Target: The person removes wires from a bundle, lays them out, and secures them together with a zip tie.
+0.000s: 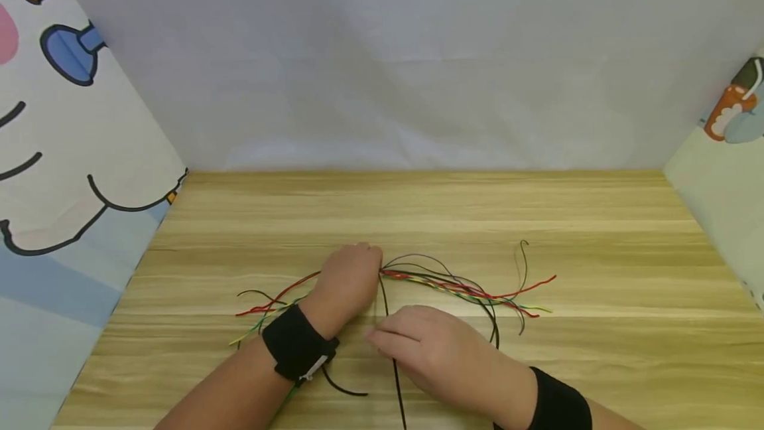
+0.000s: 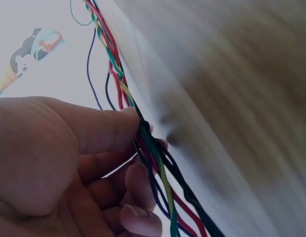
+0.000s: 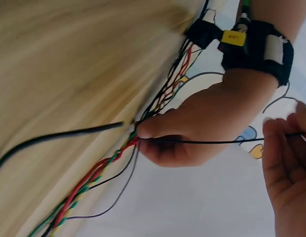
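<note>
A bundle of thin wires (image 1: 418, 276), red, green, yellow and black, stretches sideways over the table with its ends fanned out. Around its middle, my left hand (image 1: 352, 281) pinches it between thumb and fingers. A dark knot or wrap (image 2: 144, 124) shows at the thumb tip in the left wrist view. My right hand (image 1: 436, 350) is nearer to me, pinching a single black wire (image 3: 207, 142) that runs straight from the bundle at the left hand. Below the right hand, the tail of this wire hangs toward the front edge of the head view.
Light wood table (image 1: 567, 217) lies under everything. A white sheet (image 1: 418, 85) stands behind it, with cartoon-printed panels on the left (image 1: 71, 151) and right (image 1: 740, 125). Black wristbands (image 1: 298, 344) circle both wrists. One loose black wire end (image 1: 346, 390) curves below the left wrist.
</note>
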The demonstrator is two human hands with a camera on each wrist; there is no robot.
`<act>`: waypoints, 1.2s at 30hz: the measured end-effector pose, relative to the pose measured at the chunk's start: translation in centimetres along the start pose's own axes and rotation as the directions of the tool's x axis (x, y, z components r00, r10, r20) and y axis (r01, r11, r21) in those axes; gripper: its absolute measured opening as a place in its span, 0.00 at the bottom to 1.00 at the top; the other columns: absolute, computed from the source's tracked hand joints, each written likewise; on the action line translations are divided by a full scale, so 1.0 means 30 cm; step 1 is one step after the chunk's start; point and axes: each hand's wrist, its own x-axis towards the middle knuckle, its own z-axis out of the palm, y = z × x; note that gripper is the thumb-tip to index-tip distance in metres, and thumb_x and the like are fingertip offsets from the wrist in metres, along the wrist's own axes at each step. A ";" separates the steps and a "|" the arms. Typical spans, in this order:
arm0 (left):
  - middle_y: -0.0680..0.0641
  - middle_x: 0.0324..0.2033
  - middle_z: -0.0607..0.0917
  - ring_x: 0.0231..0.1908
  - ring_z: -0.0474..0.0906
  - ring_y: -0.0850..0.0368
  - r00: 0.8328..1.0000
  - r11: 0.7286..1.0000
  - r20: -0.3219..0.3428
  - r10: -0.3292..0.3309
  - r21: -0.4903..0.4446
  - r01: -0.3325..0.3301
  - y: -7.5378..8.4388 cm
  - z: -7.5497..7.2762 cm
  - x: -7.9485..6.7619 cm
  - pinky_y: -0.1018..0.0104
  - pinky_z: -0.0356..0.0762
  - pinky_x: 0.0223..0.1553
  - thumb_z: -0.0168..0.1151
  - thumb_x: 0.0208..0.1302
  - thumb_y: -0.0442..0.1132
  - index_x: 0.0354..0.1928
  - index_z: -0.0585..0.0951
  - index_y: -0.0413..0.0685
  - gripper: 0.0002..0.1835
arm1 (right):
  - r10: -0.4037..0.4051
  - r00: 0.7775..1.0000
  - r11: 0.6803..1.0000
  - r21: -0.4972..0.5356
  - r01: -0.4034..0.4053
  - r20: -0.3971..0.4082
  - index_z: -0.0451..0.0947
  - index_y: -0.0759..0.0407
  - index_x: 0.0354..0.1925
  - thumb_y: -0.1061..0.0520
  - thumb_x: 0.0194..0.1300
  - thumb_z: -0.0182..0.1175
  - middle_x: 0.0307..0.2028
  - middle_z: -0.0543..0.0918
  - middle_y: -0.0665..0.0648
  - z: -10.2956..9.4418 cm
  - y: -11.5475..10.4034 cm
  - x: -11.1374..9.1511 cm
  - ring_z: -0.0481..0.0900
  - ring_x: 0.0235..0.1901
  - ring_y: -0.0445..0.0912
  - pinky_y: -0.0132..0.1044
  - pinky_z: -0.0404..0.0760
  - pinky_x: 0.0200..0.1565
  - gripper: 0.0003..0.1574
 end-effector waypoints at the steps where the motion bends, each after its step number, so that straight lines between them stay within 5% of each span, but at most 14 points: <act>1: 0.45 0.32 0.82 0.33 0.78 0.48 1.000 1.000 0.003 -0.003 -0.012 0.003 0.000 0.000 0.000 0.56 0.81 0.32 0.55 0.65 0.31 0.34 0.80 0.45 0.05 | 0.012 0.999 1.000 -0.002 -0.012 0.034 0.83 0.63 0.42 0.64 0.65 0.56 0.36 0.84 0.54 0.003 0.005 -0.011 0.80 0.37 0.44 0.34 0.82 0.43 0.10; 9: 0.46 0.36 0.83 0.36 0.78 0.51 0.997 0.992 0.071 -0.018 -0.127 0.027 -0.010 -0.023 0.000 0.58 0.80 0.36 0.55 0.61 0.29 0.40 0.84 0.48 0.11 | 0.068 0.963 0.996 0.035 -0.080 0.262 0.82 0.57 0.45 0.68 0.54 0.62 0.44 0.84 0.52 0.020 0.048 -0.064 0.78 0.47 0.43 0.35 0.79 0.50 0.19; 13: 0.49 0.31 0.83 0.31 0.77 0.54 0.995 0.981 0.094 -0.014 -0.190 0.032 -0.011 -0.034 0.002 0.59 0.78 0.32 0.54 0.66 0.37 0.34 0.84 0.50 0.09 | 0.121 0.934 0.986 0.072 -0.154 0.335 0.83 0.55 0.42 0.70 0.49 0.63 0.43 0.84 0.51 0.042 0.076 -0.077 0.77 0.47 0.42 0.34 0.78 0.51 0.21; 19: 0.53 0.18 0.77 0.18 0.70 0.58 0.996 0.972 0.078 -0.039 -0.227 0.055 0.003 -0.019 0.006 0.64 0.68 0.21 0.60 0.64 0.45 0.22 0.79 0.52 0.12 | 0.317 0.899 0.945 -0.021 -0.326 0.300 0.83 0.54 0.40 0.63 0.57 0.61 0.42 0.83 0.49 0.069 0.128 -0.082 0.78 0.46 0.42 0.38 0.80 0.48 0.11; 22: 0.51 0.21 0.80 0.20 0.72 0.57 0.996 0.976 0.077 -0.054 -0.205 0.069 0.010 -0.009 0.008 0.64 0.72 0.23 0.63 0.62 0.44 0.25 0.81 0.49 0.10 | 0.483 0.818 0.875 -0.207 -0.438 0.311 0.79 0.57 0.49 0.59 0.57 0.62 0.51 0.80 0.55 0.077 0.176 -0.074 0.74 0.52 0.49 0.47 0.77 0.50 0.19; 26: 0.50 0.27 0.83 0.25 0.75 0.57 0.995 0.982 0.080 -0.058 -0.177 0.071 0.020 0.005 0.011 0.61 0.77 0.28 0.64 0.60 0.45 0.29 0.82 0.47 0.09 | 0.586 0.681 0.805 -0.415 -0.424 0.440 0.75 0.56 0.59 0.57 0.61 0.62 0.56 0.79 0.56 0.094 0.219 -0.083 0.74 0.53 0.53 0.50 0.78 0.47 0.27; 28: 0.48 0.27 0.82 0.26 0.75 0.56 0.996 0.983 0.074 -0.058 -0.167 0.070 0.025 0.006 0.010 0.60 0.77 0.29 0.65 0.60 0.45 0.29 0.81 0.46 0.10 | 0.587 0.654 0.804 -0.438 -0.402 0.478 0.79 0.55 0.55 0.59 0.63 0.61 0.48 0.83 0.55 0.101 0.229 -0.086 0.78 0.45 0.51 0.46 0.81 0.42 0.21; 32: 0.45 0.28 0.80 0.28 0.77 0.52 0.998 0.992 0.050 -0.043 -0.120 0.049 0.030 0.004 0.006 0.57 0.79 0.29 0.66 0.58 0.44 0.30 0.79 0.44 0.11 | 0.571 0.663 0.810 -0.465 -0.357 0.485 0.85 0.57 0.34 0.62 0.58 0.63 0.29 0.81 0.54 0.101 0.237 -0.081 0.78 0.28 0.49 0.42 0.82 0.28 0.05; 36: 0.43 0.31 0.80 0.31 0.78 0.49 0.999 0.997 0.043 -0.018 -0.075 0.021 0.026 0.005 -0.005 0.56 0.80 0.29 0.66 0.58 0.40 0.32 0.79 0.44 0.08 | 0.560 0.672 0.812 -0.483 -0.329 0.485 0.82 0.57 0.20 0.65 0.54 0.63 0.22 0.78 0.54 0.094 0.237 -0.084 0.77 0.22 0.48 0.42 0.81 0.22 0.09</act>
